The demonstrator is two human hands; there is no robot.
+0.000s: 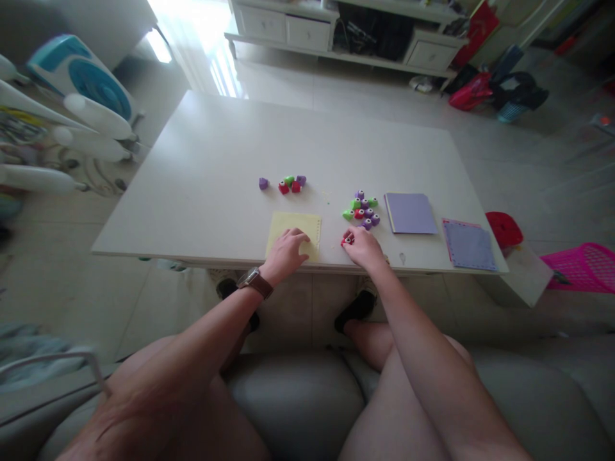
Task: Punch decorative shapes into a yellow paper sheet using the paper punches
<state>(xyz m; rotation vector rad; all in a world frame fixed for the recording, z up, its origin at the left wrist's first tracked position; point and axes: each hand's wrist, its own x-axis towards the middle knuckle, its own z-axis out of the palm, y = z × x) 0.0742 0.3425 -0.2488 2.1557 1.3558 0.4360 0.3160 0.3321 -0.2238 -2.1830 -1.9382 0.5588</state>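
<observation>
A long white table (221, 144) occupies the middle of the room, standing on a floor (298, 83) of pale, glossy tiles with fine joints. Near side: a grey sofa (298, 390) with a smooth, padded seat. Far side: a low white cabinet (307, 33), its drawers set either side of a dark open bay. Far left: bright light (192, 19), mirrored in streaks on the tiles. Right: a pink lattice basket (583, 267), just beside a pale box (521, 275). The far right corner lies dimmer.

The white tabletop (211, 141) is carrying a yellow sheet (282, 225), a lone purple piece (264, 184), a smaller cluster (289, 181) and a larger cluster (368, 213) of coloured pieces, a purple stack (412, 214) and a greyish-purple sheet (469, 246).
</observation>
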